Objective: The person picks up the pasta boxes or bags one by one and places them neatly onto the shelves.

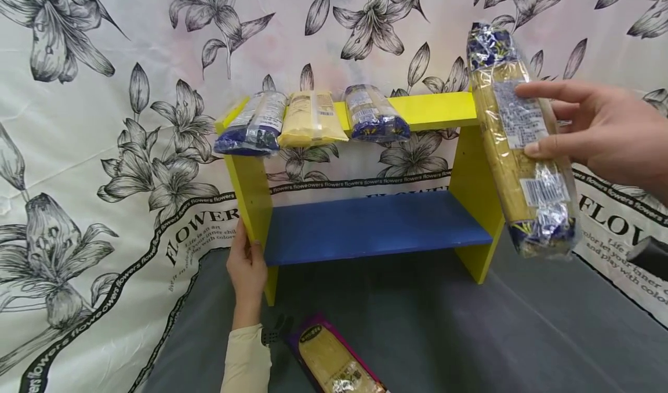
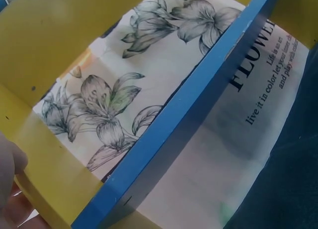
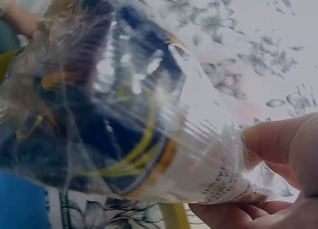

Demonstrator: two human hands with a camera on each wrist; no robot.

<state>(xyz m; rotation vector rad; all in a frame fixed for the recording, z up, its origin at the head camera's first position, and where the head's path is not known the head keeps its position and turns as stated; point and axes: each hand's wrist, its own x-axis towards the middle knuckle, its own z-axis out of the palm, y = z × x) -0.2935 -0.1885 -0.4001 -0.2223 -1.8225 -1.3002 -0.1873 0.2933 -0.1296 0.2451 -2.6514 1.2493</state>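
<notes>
My right hand [image 1: 600,129] holds up a long, clear-and-blue pack of spaghetti [image 1: 503,112] by its edge, thumb and fingers on its white label. The pack tilts in front of the right end of a yellow and blue shelf unit [image 1: 433,112]. Seen close in the right wrist view, the blue end of the spaghetti pack [image 3: 134,90] fills much of the picture, fingers pinching the wrapper. Low on the unit's left yellow side panel [image 1: 245,190], my left hand [image 1: 247,271] grips the edge, its thumb [image 2: 17,159] against the panel in the left wrist view.
Across the yellow top board lie a blue-ended pack [image 1: 258,120], a pale yellow pack [image 1: 313,117] and another blue-ended pack [image 1: 374,112]. A purple-edged pasta pack [image 1: 334,355] lies on the grey surface [image 1: 417,335] in front. Flower-printed cloth [image 1: 141,22] hangs behind.
</notes>
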